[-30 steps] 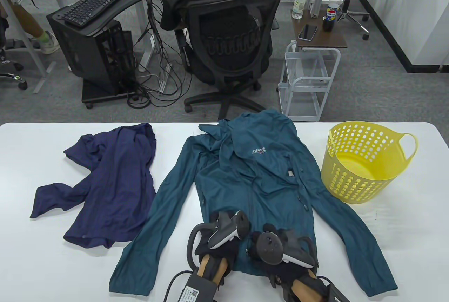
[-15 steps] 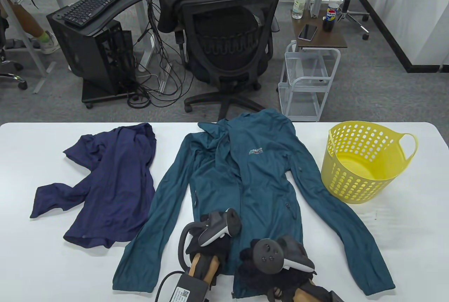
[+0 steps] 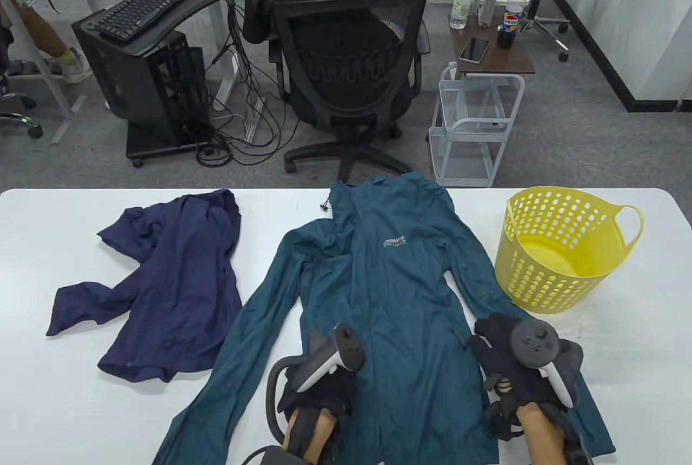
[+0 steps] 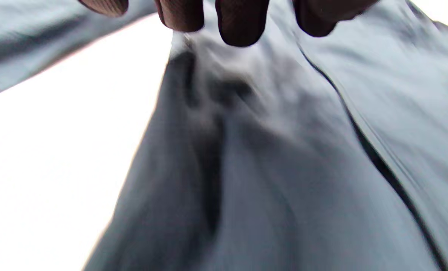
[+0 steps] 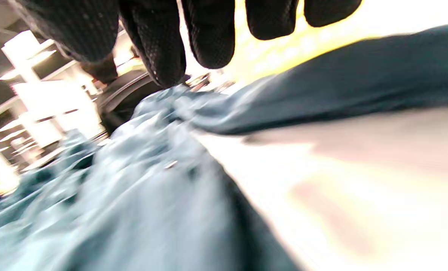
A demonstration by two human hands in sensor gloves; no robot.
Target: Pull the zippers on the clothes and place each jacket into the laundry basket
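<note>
A teal jacket (image 3: 400,292) lies spread front-up in the middle of the white table (image 3: 65,405), sleeves angled out. Its dark zipper line (image 4: 374,158) runs down the front. My left hand (image 3: 324,378) rests on the jacket's lower left front, and its fingertips (image 4: 240,26) touch bunched fabric (image 4: 216,113). My right hand (image 3: 503,351) is over the jacket's right side by the sleeve; its fingers (image 5: 212,41) hang straight just above the cloth (image 5: 114,210) and hold nothing. A navy jacket (image 3: 173,281) lies crumpled to the left. A yellow laundry basket (image 3: 540,292) stands at the right.
Beyond the table's far edge stand a black office chair (image 3: 351,70) with a person seated in it and a white wire cart (image 3: 470,124). Bare table surface shows at the near left and near right corners.
My hands have moved apart: the right one swung out to the jacket's right side, the left stayed low on the left front. The teal jacket now lies flatter and straighter.
</note>
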